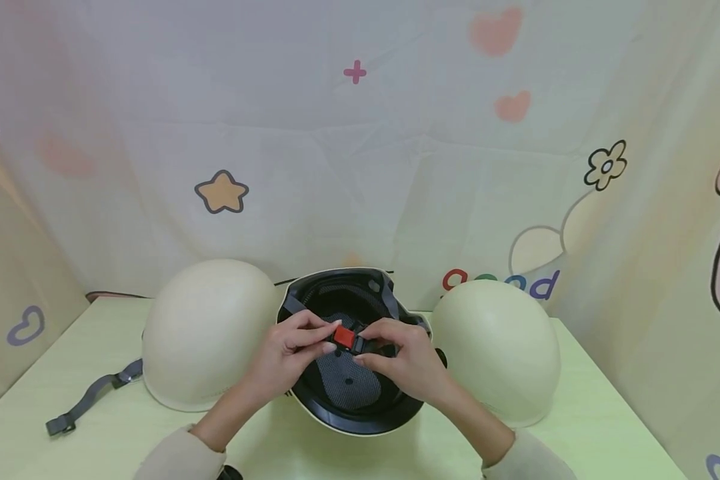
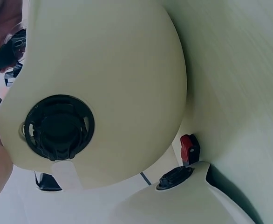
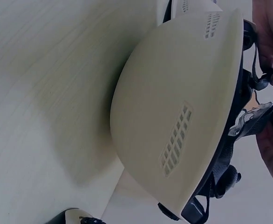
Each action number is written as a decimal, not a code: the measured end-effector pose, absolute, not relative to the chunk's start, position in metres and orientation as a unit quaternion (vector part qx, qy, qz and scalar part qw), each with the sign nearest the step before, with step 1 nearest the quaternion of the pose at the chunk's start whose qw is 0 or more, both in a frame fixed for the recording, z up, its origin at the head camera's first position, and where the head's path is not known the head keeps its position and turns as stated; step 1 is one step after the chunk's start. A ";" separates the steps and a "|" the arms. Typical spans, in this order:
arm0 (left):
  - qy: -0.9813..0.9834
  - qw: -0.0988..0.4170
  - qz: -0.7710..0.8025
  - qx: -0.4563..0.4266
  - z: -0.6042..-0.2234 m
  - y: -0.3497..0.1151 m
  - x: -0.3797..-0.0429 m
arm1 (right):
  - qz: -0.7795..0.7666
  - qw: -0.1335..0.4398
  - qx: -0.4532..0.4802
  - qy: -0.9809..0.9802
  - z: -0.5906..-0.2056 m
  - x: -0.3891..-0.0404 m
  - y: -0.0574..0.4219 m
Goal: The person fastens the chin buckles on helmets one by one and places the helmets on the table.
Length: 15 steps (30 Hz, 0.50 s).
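Note:
In the head view, a cream helmet (image 1: 349,393) lies upside down in the middle of the table, its black padded inside facing up. Over its opening, my left hand (image 1: 285,350) pinches the red end of a chin-strap buckle (image 1: 345,337) between thumb and fingers. From the other side my right hand (image 1: 411,360) pinches the buckle's black part and strap. The two parts meet; whether they are locked together I cannot tell. The left wrist view shows the helmet's smooth shell (image 2: 127,79) and a round black side fitting (image 2: 59,128). Dark webbing (image 3: 255,126) hangs by the rim in the right wrist view.
Two more cream helmets stand dome up, one left (image 1: 210,333) and one right (image 1: 501,353), close beside the middle one. A grey strap (image 1: 90,400) trails from the left helmet across the table (image 1: 114,460). Behind hangs a printed curtain (image 1: 360,173).

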<state>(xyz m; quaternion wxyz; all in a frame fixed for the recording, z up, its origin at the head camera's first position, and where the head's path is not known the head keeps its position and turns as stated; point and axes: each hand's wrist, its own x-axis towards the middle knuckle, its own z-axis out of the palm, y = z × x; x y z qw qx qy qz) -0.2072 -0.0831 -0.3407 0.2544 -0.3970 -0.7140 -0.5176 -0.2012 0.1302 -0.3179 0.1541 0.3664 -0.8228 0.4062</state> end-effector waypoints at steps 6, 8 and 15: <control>-0.709 0.276 -0.510 -0.401 -0.340 -0.083 -0.207 | 0.395 0.151 0.349 -0.836 -0.316 -0.201 0.128; -0.713 0.276 -0.507 -0.398 -0.339 -0.083 -0.208 | 0.395 0.149 0.342 -0.840 -0.316 -0.200 0.128; -0.764 0.208 -0.490 -0.364 -0.341 -0.090 -0.206 | 0.385 0.131 0.331 -0.852 -0.318 -0.202 0.134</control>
